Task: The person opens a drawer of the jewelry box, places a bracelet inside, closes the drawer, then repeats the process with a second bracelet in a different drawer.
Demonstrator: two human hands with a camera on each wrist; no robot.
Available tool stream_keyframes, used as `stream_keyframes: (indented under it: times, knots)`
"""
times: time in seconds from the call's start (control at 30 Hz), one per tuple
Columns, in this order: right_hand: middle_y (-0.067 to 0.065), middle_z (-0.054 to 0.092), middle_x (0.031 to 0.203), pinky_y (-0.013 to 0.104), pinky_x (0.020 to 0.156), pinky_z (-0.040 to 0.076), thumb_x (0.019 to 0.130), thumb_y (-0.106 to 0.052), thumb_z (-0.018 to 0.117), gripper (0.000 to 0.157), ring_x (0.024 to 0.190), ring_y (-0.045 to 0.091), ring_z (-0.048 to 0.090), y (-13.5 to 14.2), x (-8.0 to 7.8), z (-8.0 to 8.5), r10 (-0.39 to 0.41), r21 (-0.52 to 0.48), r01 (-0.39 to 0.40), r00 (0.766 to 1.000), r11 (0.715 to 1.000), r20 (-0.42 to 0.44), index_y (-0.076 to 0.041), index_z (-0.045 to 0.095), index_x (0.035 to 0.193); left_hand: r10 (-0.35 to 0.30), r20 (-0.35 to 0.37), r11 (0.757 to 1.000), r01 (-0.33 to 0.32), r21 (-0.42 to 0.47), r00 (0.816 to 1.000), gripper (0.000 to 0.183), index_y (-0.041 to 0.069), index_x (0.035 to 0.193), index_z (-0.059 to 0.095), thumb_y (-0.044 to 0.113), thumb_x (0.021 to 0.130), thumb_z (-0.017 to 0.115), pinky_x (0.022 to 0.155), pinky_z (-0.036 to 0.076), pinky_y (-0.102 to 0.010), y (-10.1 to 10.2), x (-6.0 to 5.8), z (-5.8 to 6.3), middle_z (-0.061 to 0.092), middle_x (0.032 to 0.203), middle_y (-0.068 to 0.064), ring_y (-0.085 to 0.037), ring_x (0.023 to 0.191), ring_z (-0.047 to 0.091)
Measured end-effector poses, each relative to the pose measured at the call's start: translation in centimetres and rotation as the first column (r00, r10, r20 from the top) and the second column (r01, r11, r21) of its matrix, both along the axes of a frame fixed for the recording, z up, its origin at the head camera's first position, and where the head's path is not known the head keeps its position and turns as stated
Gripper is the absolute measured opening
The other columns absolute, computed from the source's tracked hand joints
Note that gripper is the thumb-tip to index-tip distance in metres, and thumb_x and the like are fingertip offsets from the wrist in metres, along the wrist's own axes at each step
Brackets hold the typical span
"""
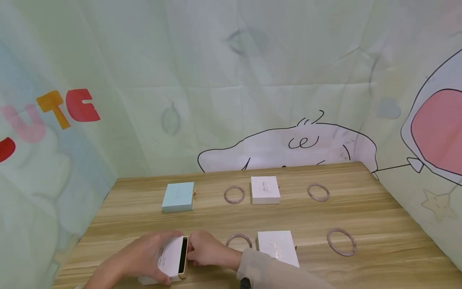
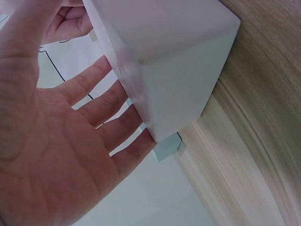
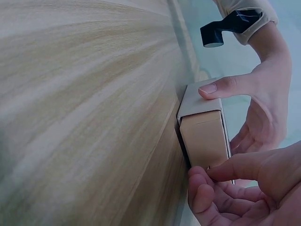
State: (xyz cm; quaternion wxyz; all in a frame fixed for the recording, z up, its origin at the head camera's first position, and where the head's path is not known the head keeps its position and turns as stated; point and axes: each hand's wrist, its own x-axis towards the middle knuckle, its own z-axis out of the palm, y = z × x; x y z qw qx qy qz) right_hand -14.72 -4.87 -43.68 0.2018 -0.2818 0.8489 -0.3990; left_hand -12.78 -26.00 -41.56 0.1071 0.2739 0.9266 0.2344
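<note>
At the front left of the table, my left hand (image 1: 142, 253) grips a white drawer box (image 1: 169, 257), thumb on the near side and fingers along the far side. The box's inner drawer (image 3: 204, 141) sticks out a little on the right, showing a dark strip inside. Against the drawer's tan end face, my right hand (image 1: 205, 249) pinches with thumb and curled fingers; whatever small tab lies between them is hidden. Just right of that hand lies a pale purple bangle (image 1: 239, 236), partly covered by the right forearm.
A light blue box (image 1: 178, 196) stands at the back left. Two more white boxes, one at the back (image 1: 265, 189) and one in front (image 1: 278, 245), have bangles around them: one back middle (image 1: 234, 194), one back right (image 1: 318, 192), one front right (image 1: 341, 242). Printed cloth hangs behind the table.
</note>
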Motion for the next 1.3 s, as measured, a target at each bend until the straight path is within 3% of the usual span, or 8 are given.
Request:
stream_keyframes:
  times: [0.57, 1.3]
  knots:
    - [-0.002, 0.049, 0.043, 0.018, 0.037, 0.032, 0.091, 0.004, 0.066, 0.034, 0.034, 0.006, 0.042, 0.27, -0.18, 0.16, -0.001, 0.010, 0.001, 0.999, 1.000, 0.038, -0.003, 0.057, 0.059, 0.009, 0.006, 1.000, -0.009, -0.012, 1.000, 0.095, 0.013, 0.131, 0.057, 0.053, 0.054, 0.094, 0.075, 0.045, -0.028, 0.01, -0.02, -0.04, 0.058, 0.111, 0.009, -0.009, 0.090, 0.052]
    - [-0.004, 0.048, 0.041, 0.018, 0.035, 0.034, 0.089, 0.005, 0.067, 0.035, 0.031, 0.006, 0.040, 0.56, -0.30, 0.26, 0.032, 0.058, -0.030, 0.999, 0.998, -0.024, -0.005, 0.057, 0.057, 0.031, 0.012, 1.000, -0.031, -0.006, 0.999, 0.098, 0.009, 0.132, 0.057, 0.053, 0.052, 0.095, 0.077, 0.046, -0.030, 0.15, 0.14, 0.03, 0.058, 0.115, 0.007, -0.011, 0.092, 0.053]
